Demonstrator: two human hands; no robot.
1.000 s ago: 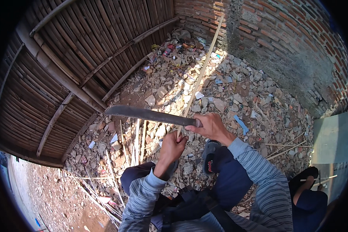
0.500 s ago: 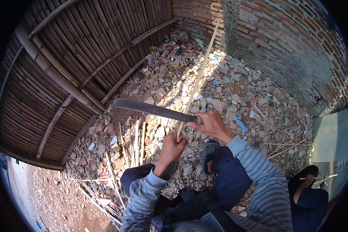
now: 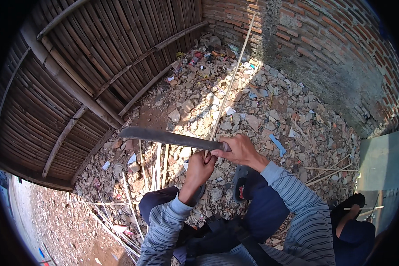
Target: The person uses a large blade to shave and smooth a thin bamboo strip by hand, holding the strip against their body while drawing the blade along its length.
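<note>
My right hand [image 3: 239,151] grips the handle of a long dark machete [image 3: 168,138] whose blade points left, held level above the rubble. My left hand [image 3: 200,165] is closed around the lower end of a long thin bamboo strip [image 3: 228,86] that runs up and away toward the brick wall. The blade crosses the strip just above my left hand. Both forearms wear grey striped sleeves, and my knees in dark blue trousers sit below them.
Broken stones and scraps [image 3: 261,106] cover the ground. A woven bamboo fence [image 3: 75,75] stands at left, a brick wall [image 3: 323,40] at the back right. Several split bamboo strips [image 3: 157,164] lie by my left knee. A grey slab [image 3: 379,162] is at right.
The machete has come down slightly and levelled out, its blade now closer to my left hand and the strip. My left hand has kept its hold on the strip.
</note>
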